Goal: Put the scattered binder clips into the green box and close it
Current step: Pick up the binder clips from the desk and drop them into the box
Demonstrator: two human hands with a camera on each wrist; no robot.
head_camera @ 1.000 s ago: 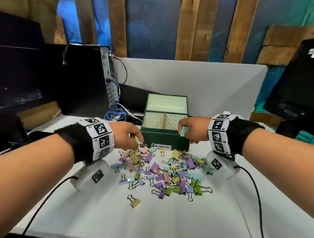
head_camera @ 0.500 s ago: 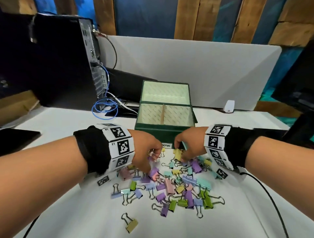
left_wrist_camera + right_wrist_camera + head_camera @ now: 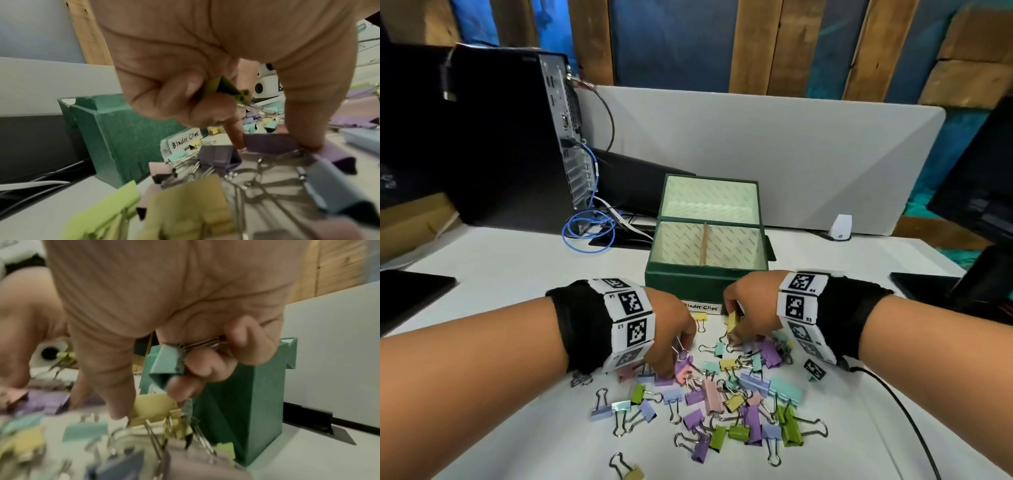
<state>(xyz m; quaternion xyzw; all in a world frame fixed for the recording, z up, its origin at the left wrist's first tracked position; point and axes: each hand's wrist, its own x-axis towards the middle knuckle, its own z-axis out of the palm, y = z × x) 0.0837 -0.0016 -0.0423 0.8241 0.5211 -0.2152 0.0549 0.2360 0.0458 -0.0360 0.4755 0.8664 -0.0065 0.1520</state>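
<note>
The green box (image 3: pixel 681 282) stands open on the white table, its lid tipped back and both compartments bare. Several pastel binder clips (image 3: pixel 722 404) lie scattered in front of it. My left hand (image 3: pixel 671 337) is down in the pile's left side; it keeps a green clip (image 3: pixel 222 86) tucked in its curled fingers and pinches a purple clip (image 3: pixel 271 142) between forefinger and thumb. My right hand (image 3: pixel 748 313) is at the pile's far side by the box front; it holds a teal clip (image 3: pixel 167 361) in its curled fingers and pinches a yellow clip (image 3: pixel 153 408).
A black computer tower (image 3: pixel 510 137) with a blue cable (image 3: pixel 589 233) stands at the back left. A grey divider panel (image 3: pixel 774 147) runs behind the box, with a small white device (image 3: pixel 840 228) at its foot. Dark flat items lie at the left (image 3: pixel 410 291) and right (image 3: pixel 921 282) table edges.
Both hands have dropped from beside the box front down into the clip pile. The left now pinches a purple clip, the right a yellow one. The view has tilted downward.
</note>
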